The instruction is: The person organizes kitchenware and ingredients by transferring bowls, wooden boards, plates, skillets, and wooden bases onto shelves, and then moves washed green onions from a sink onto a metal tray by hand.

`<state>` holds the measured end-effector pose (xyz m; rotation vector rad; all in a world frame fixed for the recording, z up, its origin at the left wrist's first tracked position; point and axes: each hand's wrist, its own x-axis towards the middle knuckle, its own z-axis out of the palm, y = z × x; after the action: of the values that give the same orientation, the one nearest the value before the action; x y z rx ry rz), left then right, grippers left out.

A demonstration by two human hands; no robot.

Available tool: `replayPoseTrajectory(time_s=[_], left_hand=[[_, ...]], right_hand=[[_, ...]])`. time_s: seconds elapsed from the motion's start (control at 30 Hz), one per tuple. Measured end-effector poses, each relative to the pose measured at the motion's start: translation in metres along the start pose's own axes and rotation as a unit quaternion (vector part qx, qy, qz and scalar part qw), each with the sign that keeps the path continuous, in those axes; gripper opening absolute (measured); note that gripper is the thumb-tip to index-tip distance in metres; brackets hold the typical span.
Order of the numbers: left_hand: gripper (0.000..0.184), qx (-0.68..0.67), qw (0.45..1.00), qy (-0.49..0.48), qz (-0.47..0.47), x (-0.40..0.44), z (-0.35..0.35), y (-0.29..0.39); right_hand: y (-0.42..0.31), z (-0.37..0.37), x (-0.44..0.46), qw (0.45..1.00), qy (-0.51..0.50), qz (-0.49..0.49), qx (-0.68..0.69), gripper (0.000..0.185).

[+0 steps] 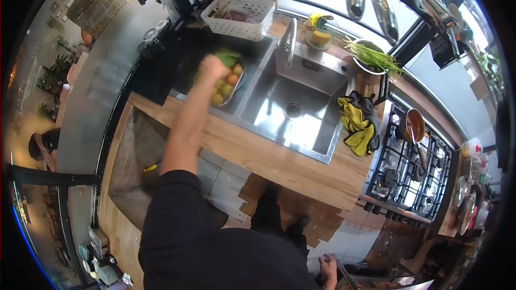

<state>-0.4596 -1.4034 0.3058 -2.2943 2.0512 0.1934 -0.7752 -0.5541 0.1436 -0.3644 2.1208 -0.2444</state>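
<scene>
My left hand (213, 69), smeared by motion, reaches over a tray (239, 81) of round green, orange and red fruit or vegetables (226, 88) left of the sink. Its fingers look closed on blurred green leaves (228, 57), whose kind is unclear. Low in the view, my right hand (327, 266) hangs beside a metal edge (346, 275), fingers loosely bent and apart, with nothing visible in them. The steel sink (293, 110) lies right of the tray, under a tall faucet (291, 43).
A white plastic basket (238, 17) stands behind the tray. Cut squash (321, 38) and a bowl of long green stalks (373, 56) sit behind the sink. Yellow-black gloves (359, 122) lie at its right edge. A copper-coloured pan (413, 126) rests on the gas stove (411, 166).
</scene>
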Motion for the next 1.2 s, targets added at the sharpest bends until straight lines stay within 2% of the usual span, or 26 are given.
replayPoseTrajectory(time_s=[0.07,0.1,0.13,0.2,0.27,0.33,0.4,0.43,0.47,0.53,0.57,0.6,0.67,0.7,0.73,0.8,0.83,0.9,0.93,0.97,1.0,1.03,1.07,1.1,1.13,1.2], left_hand=[[0.052,0.055,0.998,-0.001,0.017,0.02,-0.089,-0.01],[0.051,0.119,0.992,0.032,0.026,0.047,-0.119,-0.028],[0.049,0.151,0.987,-0.047,0.031,0.071,-0.16,-0.045],[0.04,0.141,0.984,-0.084,0.073,0.025,-0.263,-0.051],[0.035,0.115,0.991,0.022,0.064,0.003,-0.307,-0.069],[0.038,0.155,0.984,0.032,0.081,-0.006,-0.328,-0.06],[0.036,0.112,0.987,-0.103,0.057,-0.025,-0.354,-0.055],[0.032,0.157,0.983,-0.029,0.087,-0.024,-0.364,-0.055],[0.027,0.188,0.976,-0.014,0.107,-0.018,-0.36,-0.052],[0.026,0.2,0.971,-0.123,0.053,-0.036,-0.36,-0.04],[0.023,0.119,0.982,-0.135,0.051,-0.029,-0.365,-0.05],[0.023,0.125,0.982,-0.128,0.054,-0.023,-0.357,-0.054],[0.025,0.173,0.979,-0.02,0.102,-0.008,-0.326,-0.058],[0.023,0.03,0.981,-0.188,0.03,0.004,-0.325,-0.065],[0.021,0.001,0.987,-0.146,0.065,-0.009,-0.333,-0.069],[0.027,0.212,0.969,-0.062,0.114,-0.017,-0.327,-0.067],[0.03,0.276,0.941,-0.092,0.175,0.013,-0.317,-0.09],[0.038,0.315,0.922,-0.023,0.223,-0.03,-0.327,-0.092],[0.042,0.335,0.91,0.014,0.243,-0.053,-0.332,-0.089],[0.043,0.341,0.895,0.1,0.268,-0.135,-0.339,-0.072],[0.038,0.311,0.893,0.114,0.306,-0.178,-0.343,-0.057],[0.035,0.282,0.887,0.128,0.344,-0.222,-0.346,-0.04],[0.036,0.254,0.877,0.14,0.382,-0.268,-0.35,-0.023],[0.04,0.259,0.85,0.124,0.442,-0.286,-0.353,-0.013],[0.044,0.264,0.818,0.109,0.5,-0.306,-0.358,-0.004],[0.047,0.384,0.789,0.053,0.477,-0.484,-0.376,0.087]], right_hand=[[-0.005,-0.006,-0.005,0.998,0.003,0.021,0.065,0.051],[0.002,-0.005,0.001,0.998,0.042,-0.005,0.054,0.046],[0.01,-0.006,0.004,0.998,0.037,-0.003,0.057,0.046],[0.019,-0.005,0.023,0.993,0.048,-0.012,0.112,0.046],[0.028,-0.002,0.044,0.99,0.021,0.004,0.139,0.044],[0.041,0.009,0.065,0.987,0.011,0.016,0.159,0.043],[0.045,0.0,0.085,0.987,-0.012,0.033,0.158,0.043],[0.045,-0.001,0.097,0.991,-0.028,0.015,0.127,0.043],[0.049,0.009,0.099,0.994,-0.048,0.0,0.097,0.044],[0.042,0.004,0.102,0.988,-0.033,0.015,0.151,0.044],[0.034,0.001,0.114,0.985,-0.01,-0.009,0.17,0.043],[0.032,0.007,0.116,0.98,0.009,-0.027,0.195,0.042],[0.03,0.019,0.114,0.978,0.013,-0.036,0.207,0.041],[0.026,0.011,0.119,0.977,0.03,-0.053,0.207,0.04],[0.021,0.005,0.123,0.975,0.038,-0.05,0.214,0.04],[0.025,0.015,0.113,0.975,0.05,-0.077,0.204,0.039],[0.026,0.02,0.11,0.964,0.052,-0.064,0.251,0.039],[0.032,0.026,0.104,0.976,0.048,-0.046,0.206,0.039],[0.042,0.03,0.099,0.979,0.102,-0.143,0.107,0.037],[0.034,0.026,0.089,0.985,0.041,-0.098,0.139,0.036],[0.028,0.025,0.069,0.993,0.056,-0.071,0.076,0.035],[0.05,0.043,0.077,0.987,0.041,-0.094,0.12,0.035],[0.072,0.064,0.082,0.981,0.066,-0.12,0.135,0.037],[0.075,0.061,0.07,0.996,0.05,-0.043,0.063,0.039],[0.086,0.063,0.07,0.996,0.061,-0.045,0.04,0.042],[0.075,0.047,0.028,0.983,0.109,0.009,0.145,0.044]])
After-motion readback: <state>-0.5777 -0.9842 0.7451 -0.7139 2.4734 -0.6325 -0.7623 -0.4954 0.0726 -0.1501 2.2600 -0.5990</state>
